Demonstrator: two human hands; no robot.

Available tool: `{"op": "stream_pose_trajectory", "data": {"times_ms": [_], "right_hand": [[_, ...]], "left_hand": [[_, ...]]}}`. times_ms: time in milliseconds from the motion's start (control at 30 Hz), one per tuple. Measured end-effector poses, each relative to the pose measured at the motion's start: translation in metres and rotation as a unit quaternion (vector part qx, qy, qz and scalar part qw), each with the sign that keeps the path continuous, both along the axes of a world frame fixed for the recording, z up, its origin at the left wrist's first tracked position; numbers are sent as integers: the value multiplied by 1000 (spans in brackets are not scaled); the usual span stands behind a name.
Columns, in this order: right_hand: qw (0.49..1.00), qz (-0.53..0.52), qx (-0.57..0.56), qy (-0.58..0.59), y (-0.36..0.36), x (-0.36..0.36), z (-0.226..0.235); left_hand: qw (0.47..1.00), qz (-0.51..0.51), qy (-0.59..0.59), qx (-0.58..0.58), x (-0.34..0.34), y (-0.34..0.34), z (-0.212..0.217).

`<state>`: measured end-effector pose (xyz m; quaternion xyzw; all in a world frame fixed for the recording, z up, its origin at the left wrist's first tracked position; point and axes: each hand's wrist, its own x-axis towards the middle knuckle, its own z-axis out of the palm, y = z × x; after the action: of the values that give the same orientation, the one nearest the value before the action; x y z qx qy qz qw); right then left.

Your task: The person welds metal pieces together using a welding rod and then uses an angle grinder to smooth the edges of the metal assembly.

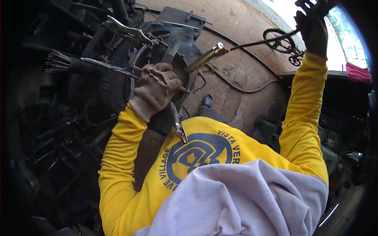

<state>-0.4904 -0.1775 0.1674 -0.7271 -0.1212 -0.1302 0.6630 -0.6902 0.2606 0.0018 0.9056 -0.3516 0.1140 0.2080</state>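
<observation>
My left hand, in a worn tan work glove, is closed low over a round dark metal part. What its fingers hold is hidden beneath the glove. My right hand, in a dark glove, is raised at the upper right. A dark hose runs to it from a brass-coloured tube beside the round part; the finger area is dark. Locking pliers sit above my left hand, and a second pair of pliers lies to its left. Another pliers-like metal tool is below the hand.
A bundle of thin metal rods or bristles sticks out at left. Dark metal parts crowd the left side. A hose crosses the brown floor. A bicycle is beyond, and a pink cloth lies at right.
</observation>
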Motion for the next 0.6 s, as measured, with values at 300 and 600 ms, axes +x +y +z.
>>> {"op": "stream_pose_trajectory", "data": {"times_ms": [300,600], "right_hand": [[905,-240,232,265,-51,-331,-203],[876,-256,158,377,-40,-466,-255]], "left_hand": [[997,24,-30,62,-10,5,0],[996,-4,14,83,-1,4,3]]}}
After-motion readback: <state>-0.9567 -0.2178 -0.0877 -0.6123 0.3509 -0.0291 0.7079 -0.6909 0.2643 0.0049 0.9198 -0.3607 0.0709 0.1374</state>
